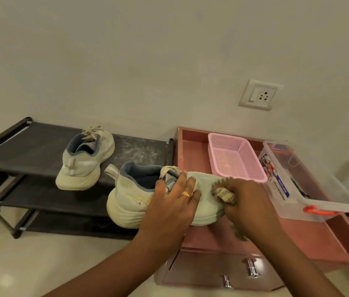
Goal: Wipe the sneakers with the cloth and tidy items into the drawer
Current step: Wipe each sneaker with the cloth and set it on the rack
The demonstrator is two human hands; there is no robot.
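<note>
A pale sneaker [130, 198] lies across the gap between the black shoe rack and the pink drawer unit, toe pointing right. My left hand [173, 202] grips it over the laces and side. My right hand [248, 200] holds a crumpled beige cloth [225, 195] against the sneaker's toe. The second sneaker [84, 161] stands on the rack's top shelf [30, 146], heel toward me. Two drawer fronts with metal knobs [251, 269] show below, and the upper one stands slightly out.
On the pink unit's top tray [190, 146] sit an empty pink mesh basket [233, 157] and a clear plastic box [310, 185] with an orange latch. A wall socket [260, 95] is above. Pale floor lies at lower left.
</note>
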